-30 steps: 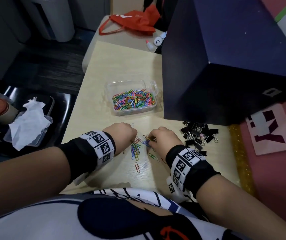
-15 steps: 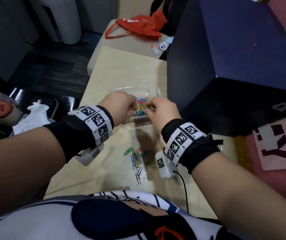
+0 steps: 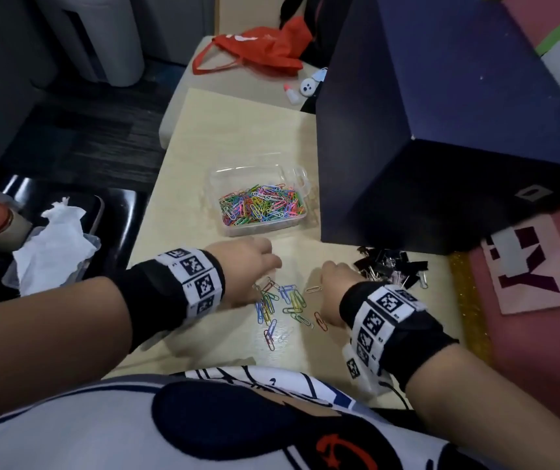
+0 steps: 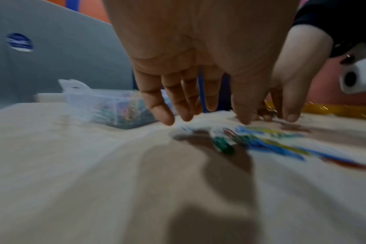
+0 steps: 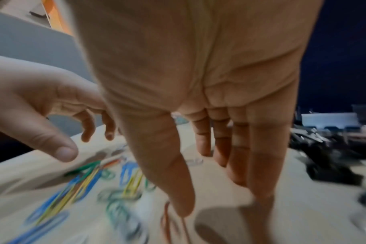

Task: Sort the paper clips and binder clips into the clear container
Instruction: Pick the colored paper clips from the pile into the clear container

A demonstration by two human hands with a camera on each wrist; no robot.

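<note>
Both hands, left [image 3: 243, 266] and right [image 3: 334, 286], hover empty with fingers loosely extended over loose clips [image 3: 282, 305] (box [image 3: 300, 174] beyond).

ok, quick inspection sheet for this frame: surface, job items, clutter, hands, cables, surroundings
Surface: light wood table.
Job's things: clear container holds coloured paper clips; loose paper clips lie on the table between the hands; black binder clips piled beside the right hand, none in the container.
Clutter: large dark blue box; small white bottle; red bag.
Grippers: left hand and right hand both open above the loose clips, holding nothing.
Cables: thin black cable from the right wristband.
Surroundings: white tissue in a tray; pink mat.
</note>
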